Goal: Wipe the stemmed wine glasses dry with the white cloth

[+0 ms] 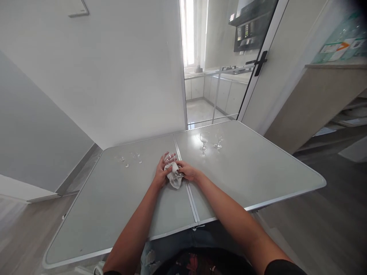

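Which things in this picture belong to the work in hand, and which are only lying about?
Belonging:
held glass
white cloth
probably also the left pair of glasses and right pair of glasses

Seemingly only lying about:
plastic bottles, upper right
shelf items below them, too unclear to name

Pale counter (266, 164), metal-edged, seam running across it; plain wall (129, 76) behind. To the right, a glazed door (268, 42) with black handle (260, 63); beyond it, white cabinets (197, 88), a hob (236, 70), dark range hood (243, 40), bright window (188, 34). Far right: greenish plastic bottles (342, 45) atop a wooden shelf unit (312, 99). Grey floor (304, 221) below.
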`<state>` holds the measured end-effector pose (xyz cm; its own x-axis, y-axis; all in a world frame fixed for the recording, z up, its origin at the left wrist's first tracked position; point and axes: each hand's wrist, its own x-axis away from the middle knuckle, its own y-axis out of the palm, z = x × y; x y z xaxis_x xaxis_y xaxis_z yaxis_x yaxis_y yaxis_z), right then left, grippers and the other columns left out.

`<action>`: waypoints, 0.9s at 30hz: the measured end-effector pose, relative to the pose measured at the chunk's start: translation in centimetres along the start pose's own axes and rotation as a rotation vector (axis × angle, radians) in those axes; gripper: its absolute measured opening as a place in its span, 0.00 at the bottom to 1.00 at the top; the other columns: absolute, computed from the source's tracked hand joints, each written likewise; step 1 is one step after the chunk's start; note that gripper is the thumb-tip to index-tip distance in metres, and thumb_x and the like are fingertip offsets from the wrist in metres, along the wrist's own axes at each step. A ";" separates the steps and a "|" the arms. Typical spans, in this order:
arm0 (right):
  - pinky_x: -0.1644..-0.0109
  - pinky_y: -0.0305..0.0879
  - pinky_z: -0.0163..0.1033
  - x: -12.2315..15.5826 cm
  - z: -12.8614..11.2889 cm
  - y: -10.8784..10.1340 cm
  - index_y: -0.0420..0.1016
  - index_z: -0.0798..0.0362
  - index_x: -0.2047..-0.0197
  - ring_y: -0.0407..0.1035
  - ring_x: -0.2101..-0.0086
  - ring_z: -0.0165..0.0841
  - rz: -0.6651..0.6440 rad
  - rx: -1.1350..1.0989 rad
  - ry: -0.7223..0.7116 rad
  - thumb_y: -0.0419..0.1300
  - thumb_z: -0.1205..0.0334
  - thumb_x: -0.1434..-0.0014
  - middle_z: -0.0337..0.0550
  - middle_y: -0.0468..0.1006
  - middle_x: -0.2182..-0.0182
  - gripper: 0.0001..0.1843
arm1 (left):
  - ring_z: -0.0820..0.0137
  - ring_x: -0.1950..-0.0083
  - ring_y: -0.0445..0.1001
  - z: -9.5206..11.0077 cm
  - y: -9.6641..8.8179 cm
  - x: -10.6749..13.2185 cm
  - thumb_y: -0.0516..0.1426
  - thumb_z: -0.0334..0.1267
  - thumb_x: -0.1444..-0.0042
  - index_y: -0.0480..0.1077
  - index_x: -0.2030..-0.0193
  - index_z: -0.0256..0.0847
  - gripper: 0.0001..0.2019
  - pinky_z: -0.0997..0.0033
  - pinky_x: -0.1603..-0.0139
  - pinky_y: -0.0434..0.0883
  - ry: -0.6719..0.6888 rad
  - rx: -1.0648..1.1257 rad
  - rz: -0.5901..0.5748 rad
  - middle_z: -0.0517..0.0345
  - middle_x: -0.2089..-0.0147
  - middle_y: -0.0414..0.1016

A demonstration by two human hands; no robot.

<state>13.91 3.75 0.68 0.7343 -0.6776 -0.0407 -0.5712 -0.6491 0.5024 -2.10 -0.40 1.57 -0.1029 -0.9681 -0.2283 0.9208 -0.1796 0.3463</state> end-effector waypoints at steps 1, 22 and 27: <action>0.64 0.66 0.34 0.1 -0.1 0.0 0.78 0.56 0.60 0.71 0.67 0.31 -0.007 0.016 -0.012 0.77 0.58 0.60 0.42 0.79 0.65 0.24 | 0.54 0.35 0.71 0.1 0.1 0.1 0.70 0.46 0.49 0.58 0.31 0.48 0.41 0.56 0.39 0.71 -0.015 0.045 -0.020 0.40 0.30 0.65; 0.64 0.68 0.39 0.9 -0.6 4.1 0.72 0.53 0.63 0.70 0.69 0.34 -0.053 0.115 0.052 0.59 0.45 0.40 0.41 0.73 0.71 0.18 | 0.59 0.47 0.78 0.0 -1.3 0.1 0.64 0.57 0.45 0.72 0.39 0.42 0.31 0.66 0.55 0.76 0.042 0.144 0.218 0.43 0.35 0.72; 0.57 0.65 0.41 0.9 0.0 4.2 0.73 0.51 0.62 0.68 0.63 0.37 0.339 0.923 -0.235 0.58 0.62 0.40 0.43 0.75 0.67 0.04 | 0.60 0.42 0.76 -0.5 -1.0 -0.6 0.68 0.50 0.48 0.73 0.41 0.42 0.29 0.63 0.43 0.72 0.165 0.130 0.257 0.42 0.38 0.74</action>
<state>12.16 0.39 2.73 0.4469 -0.8622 -0.2387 -0.8697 -0.3561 -0.3419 -2.81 0.41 0.88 0.1992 -0.9451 -0.2592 0.8517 0.0362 0.5227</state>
